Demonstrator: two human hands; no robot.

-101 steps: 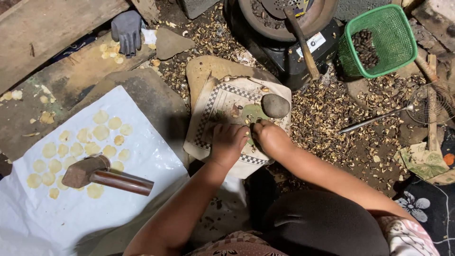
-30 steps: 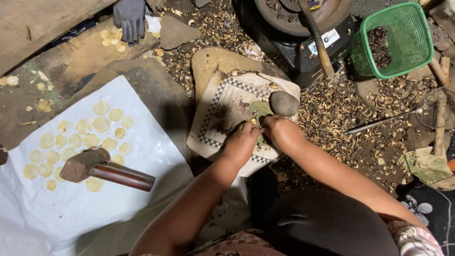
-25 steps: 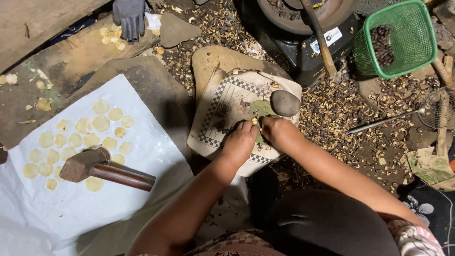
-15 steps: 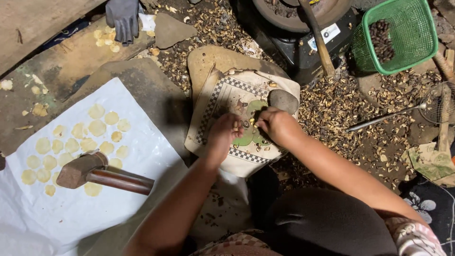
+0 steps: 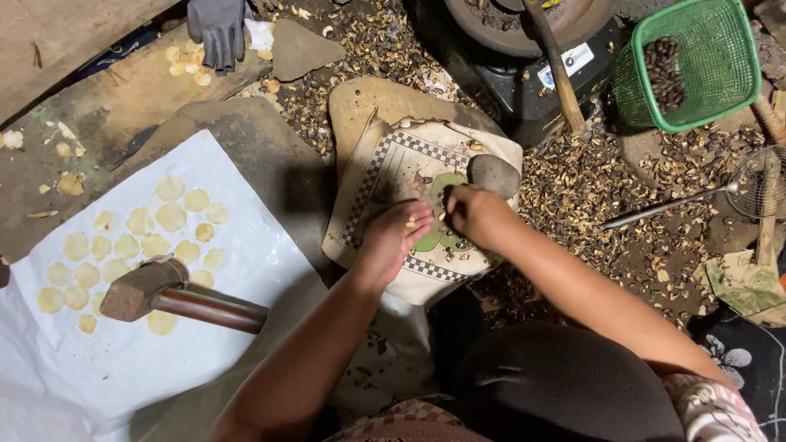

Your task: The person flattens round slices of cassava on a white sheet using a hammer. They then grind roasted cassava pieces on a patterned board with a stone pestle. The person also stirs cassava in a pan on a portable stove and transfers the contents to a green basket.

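My left hand [image 5: 393, 237] rests on a checkered cream cloth [image 5: 385, 176], palm turned up and cupped, with a small pale kernel lying in it. Just to its right, my right hand [image 5: 471, 213] has its fingers curled over the cloth's green patch, pinching at small bits there. A rounded grey stone [image 5: 493, 174] sits on the cloth right behind my right hand. The cloth covers a flat tan stone slab [image 5: 385, 102].
A wooden mallet [image 5: 176, 295] lies on a white plastic sheet [image 5: 180, 360] among several flattened pale discs [image 5: 172, 217]. Brown husks [image 5: 589, 196] litter the ground. A green basket [image 5: 696, 61], dark stove [image 5: 524, 65], wire skimmer [image 5: 696, 196] and grey glove [image 5: 217, 29] lie beyond.
My left hand has turned palm up and drawn slightly left, now showing a pale kernel. My right hand stays by the grey stone. The view shifted a little.
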